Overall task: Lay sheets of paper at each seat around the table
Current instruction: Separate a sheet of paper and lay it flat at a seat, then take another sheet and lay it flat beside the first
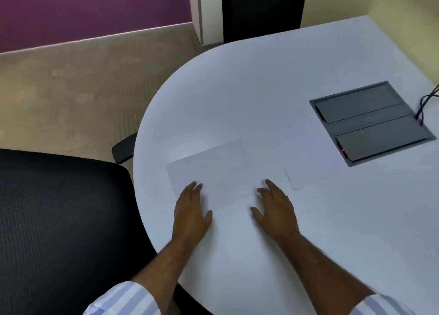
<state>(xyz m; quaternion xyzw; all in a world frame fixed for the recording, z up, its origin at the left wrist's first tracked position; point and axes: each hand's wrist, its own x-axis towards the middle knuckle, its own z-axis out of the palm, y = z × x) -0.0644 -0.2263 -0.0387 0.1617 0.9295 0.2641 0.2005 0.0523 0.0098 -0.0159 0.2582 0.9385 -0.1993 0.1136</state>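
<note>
A white sheet of paper [221,170] lies flat on the white table [249,96], near its rounded left end. A second white sheet [237,234] appears to lie nearer me under both hands, its far right corner reaching [293,184]. My left hand [191,210] rests palm down, fingertips on the near edge of the far sheet. My right hand [275,210] lies flat with fingers spread, just right of it. Neither hand grips anything.
A black office chair [59,219] stands at the table's left, its armrest [124,148] touching the edge. A grey cable box [370,122] with a small red light is set into the tabletop at right, black cables [425,103] beside it. Another dark chair back [261,8] stands behind.
</note>
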